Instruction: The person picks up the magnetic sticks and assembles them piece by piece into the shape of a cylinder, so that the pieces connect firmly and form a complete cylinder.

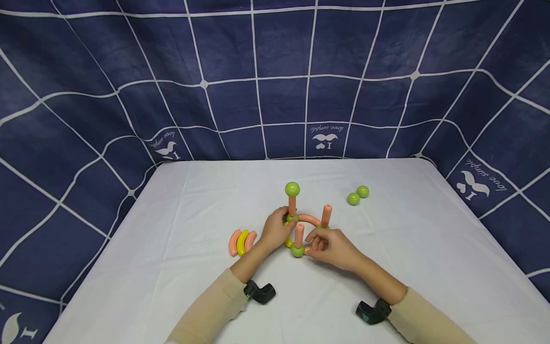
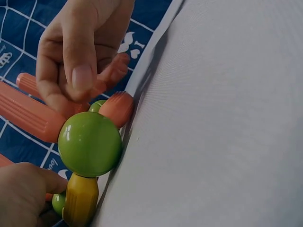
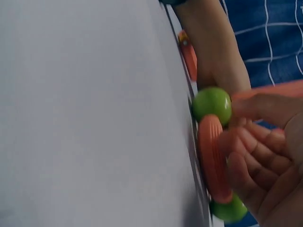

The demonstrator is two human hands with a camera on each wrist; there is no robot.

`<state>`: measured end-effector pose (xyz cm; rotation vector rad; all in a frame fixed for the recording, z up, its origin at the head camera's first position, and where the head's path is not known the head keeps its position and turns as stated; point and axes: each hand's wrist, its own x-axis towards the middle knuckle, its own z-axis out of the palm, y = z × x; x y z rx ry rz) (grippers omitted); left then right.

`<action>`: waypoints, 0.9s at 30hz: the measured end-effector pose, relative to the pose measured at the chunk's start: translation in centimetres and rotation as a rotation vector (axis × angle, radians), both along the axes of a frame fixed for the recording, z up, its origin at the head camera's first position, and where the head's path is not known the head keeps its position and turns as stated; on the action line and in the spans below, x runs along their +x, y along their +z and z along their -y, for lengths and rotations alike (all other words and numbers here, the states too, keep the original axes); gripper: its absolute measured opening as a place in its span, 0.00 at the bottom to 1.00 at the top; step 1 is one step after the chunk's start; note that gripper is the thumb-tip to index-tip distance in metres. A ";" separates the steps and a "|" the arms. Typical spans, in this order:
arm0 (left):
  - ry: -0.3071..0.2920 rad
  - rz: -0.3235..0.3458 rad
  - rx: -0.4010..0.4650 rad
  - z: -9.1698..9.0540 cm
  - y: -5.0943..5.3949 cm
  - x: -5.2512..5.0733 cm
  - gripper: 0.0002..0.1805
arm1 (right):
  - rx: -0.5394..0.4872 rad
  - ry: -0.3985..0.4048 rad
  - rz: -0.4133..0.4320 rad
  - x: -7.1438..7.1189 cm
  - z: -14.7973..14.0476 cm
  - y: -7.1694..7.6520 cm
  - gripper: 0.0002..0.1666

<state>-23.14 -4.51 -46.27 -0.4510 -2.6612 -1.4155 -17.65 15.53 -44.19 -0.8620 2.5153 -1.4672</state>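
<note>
A ring-shaped toy frame of green balls, curved rods and upright orange rods stands mid-table in the head view. My left hand (image 1: 275, 231) grips the back-left green ball (image 1: 292, 219), beneath an orange rod (image 1: 292, 205) topped by another green ball (image 1: 292, 189). A yellow curved rod (image 2: 80, 201) joins the held ball to the front green ball (image 2: 90, 144). At the front right, my right hand (image 1: 333, 249) has its fingers bent about an orange curved rod (image 3: 214, 158), whose ends meet two green balls. Its index fingertip is by the front upright rod (image 1: 299, 235); the fingers partly hide the grip.
Left of the frame lie loose curved rods, orange (image 1: 234, 242) and yellow (image 1: 242, 242). Two loose green balls (image 1: 354, 198) rest at the back right. A white cloth (image 1: 206, 191) covers the table, and a dark blue checked curtain (image 1: 279, 100) hangs behind it.
</note>
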 end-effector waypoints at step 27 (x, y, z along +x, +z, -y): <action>-0.034 -0.057 -0.013 0.3 -0.7 0.0 0.13 | -0.192 -0.182 0.246 -5.4 -13.9 -0.4 0.19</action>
